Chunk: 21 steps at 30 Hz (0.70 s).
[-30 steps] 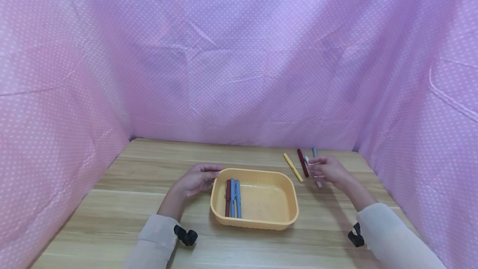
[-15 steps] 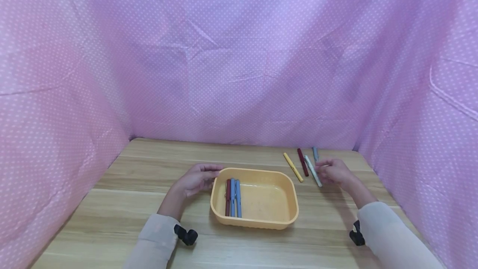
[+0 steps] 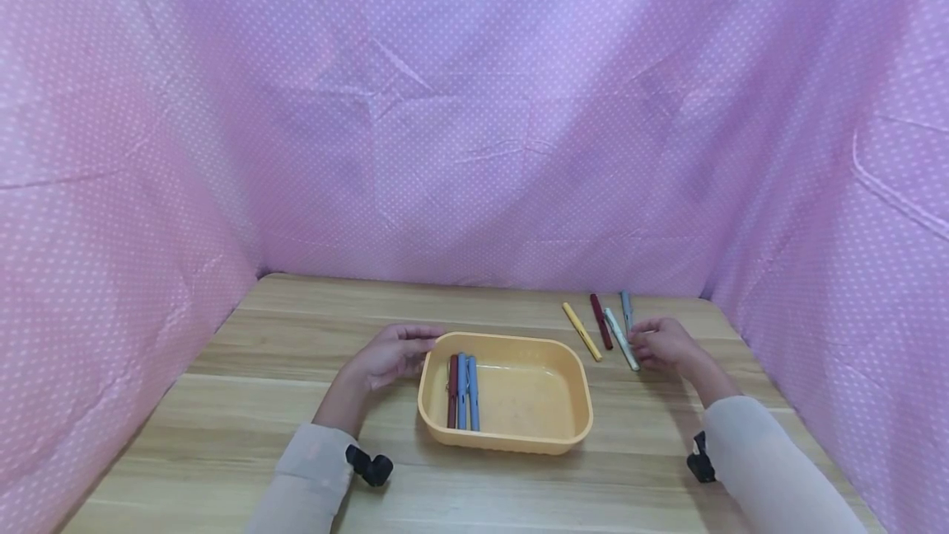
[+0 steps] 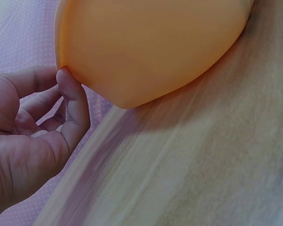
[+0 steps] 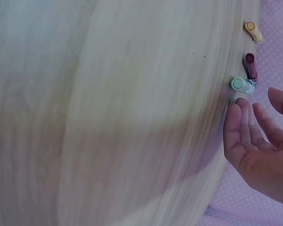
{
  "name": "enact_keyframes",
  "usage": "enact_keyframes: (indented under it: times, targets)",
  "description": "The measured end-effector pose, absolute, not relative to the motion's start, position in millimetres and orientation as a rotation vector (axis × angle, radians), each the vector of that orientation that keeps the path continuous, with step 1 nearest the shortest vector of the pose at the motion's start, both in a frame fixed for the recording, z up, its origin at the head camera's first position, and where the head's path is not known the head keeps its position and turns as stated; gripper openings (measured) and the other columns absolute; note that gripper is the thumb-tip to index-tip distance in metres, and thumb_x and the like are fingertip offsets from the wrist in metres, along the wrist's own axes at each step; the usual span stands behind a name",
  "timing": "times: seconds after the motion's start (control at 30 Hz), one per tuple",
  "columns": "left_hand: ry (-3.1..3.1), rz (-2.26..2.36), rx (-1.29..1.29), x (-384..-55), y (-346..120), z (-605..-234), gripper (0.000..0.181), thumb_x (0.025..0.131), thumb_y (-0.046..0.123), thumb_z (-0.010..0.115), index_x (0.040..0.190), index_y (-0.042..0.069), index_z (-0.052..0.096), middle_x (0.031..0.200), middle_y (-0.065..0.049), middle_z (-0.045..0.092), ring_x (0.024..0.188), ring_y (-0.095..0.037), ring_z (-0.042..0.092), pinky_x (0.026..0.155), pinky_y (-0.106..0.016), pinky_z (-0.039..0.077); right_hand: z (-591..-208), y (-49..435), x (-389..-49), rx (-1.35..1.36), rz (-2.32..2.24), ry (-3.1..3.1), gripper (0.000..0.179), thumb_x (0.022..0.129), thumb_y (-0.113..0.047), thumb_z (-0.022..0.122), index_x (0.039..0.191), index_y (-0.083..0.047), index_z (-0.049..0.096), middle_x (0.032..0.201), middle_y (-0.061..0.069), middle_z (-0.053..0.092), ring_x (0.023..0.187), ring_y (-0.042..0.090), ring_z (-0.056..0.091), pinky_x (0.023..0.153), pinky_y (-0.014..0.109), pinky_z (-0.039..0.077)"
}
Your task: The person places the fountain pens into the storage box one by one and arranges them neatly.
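Observation:
A yellow plastic basket (image 3: 519,440) stands on the table with a dark red pen (image 3: 453,394) and two blue pens (image 3: 468,394) lying side by side at its left end. My left hand (image 3: 389,358) pinches the basket's left rim between thumb and finger; the left wrist view shows the thumb tip against the basket wall (image 4: 146,52). Beyond the basket's right side, my right hand (image 3: 663,344) is beside a pale green pen (image 3: 621,339), fingers loosely bent, thumb apart. Whether fingertips touch that pen, I cannot tell. A grey-blue pen (image 3: 626,308) is partly hidden by this hand.
Left of the pale green pen lie another dark red pen (image 3: 601,322) and a yellow pen (image 3: 582,332). The wooden table (image 3: 296,344) ends at a pink dotted cloth (image 3: 474,147) hanging behind and at both sides. Black wrist cameras (image 3: 369,466) sit on both sleeves.
My right hand has drawn back slightly to the right from over the pale green pen, which now shows along its length. The left hand and basket have stayed in place.

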<state>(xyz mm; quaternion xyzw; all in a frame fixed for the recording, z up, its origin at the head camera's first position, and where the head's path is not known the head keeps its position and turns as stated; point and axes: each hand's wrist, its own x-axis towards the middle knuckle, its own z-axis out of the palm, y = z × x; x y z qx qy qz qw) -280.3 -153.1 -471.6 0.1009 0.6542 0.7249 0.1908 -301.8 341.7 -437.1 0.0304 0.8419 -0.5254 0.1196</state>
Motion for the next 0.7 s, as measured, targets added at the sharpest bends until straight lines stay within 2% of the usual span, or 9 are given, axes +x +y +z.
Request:
enact_keyframes:
  times: [0.27, 0.5, 0.7]
  targets:
    - [1.831, 2.031, 0.281, -281.6, -153.2, -470.8, 0.038, 0.1, 0.006, 0.063, 0.137, -0.003, 0.059, 0.127, -0.016, 0.069, 0.103, -0.02, 0.07, 0.088, -0.034, 0.059, -439.7, 336.7, -303.4, 0.093, -1.504, 2.452, 0.036, 0.102, -0.007, 0.057, 0.129, 0.017, 0.05, 0.089, 0.006, 0.067, 0.079, 0.015, 0.063, 0.068, 0.03, 0.058]
    - [1.813, 2.039, 0.294, -282.5, -153.7, -469.8, 0.04, 0.1, 0.005, 0.063, 0.138, -0.006, 0.057, 0.128, -0.017, 0.068, 0.103, -0.02, 0.07, 0.087, -0.033, 0.059, -441.7, 333.5, -306.4, 0.088, -1.421, 2.515, 0.03, 0.1, -0.004, 0.059, 0.122, 0.016, 0.057, 0.083, 0.004, 0.06, 0.076, 0.014, 0.057, 0.065, 0.029, 0.057]
    - [1.815, 2.035, 0.302, -283.2, -154.3, -469.7, 0.04, 0.1, 0.005, 0.062, 0.138, -0.006, 0.057, 0.128, -0.018, 0.068, 0.103, -0.02, 0.07, 0.086, -0.031, 0.059, -444.7, 331.3, -308.7, 0.085, -1.344, 2.592, 0.034, 0.097, -0.003, 0.064, 0.123, 0.017, 0.056, 0.077, 0.003, 0.057, 0.071, 0.012, 0.055, 0.063, 0.028, 0.056]
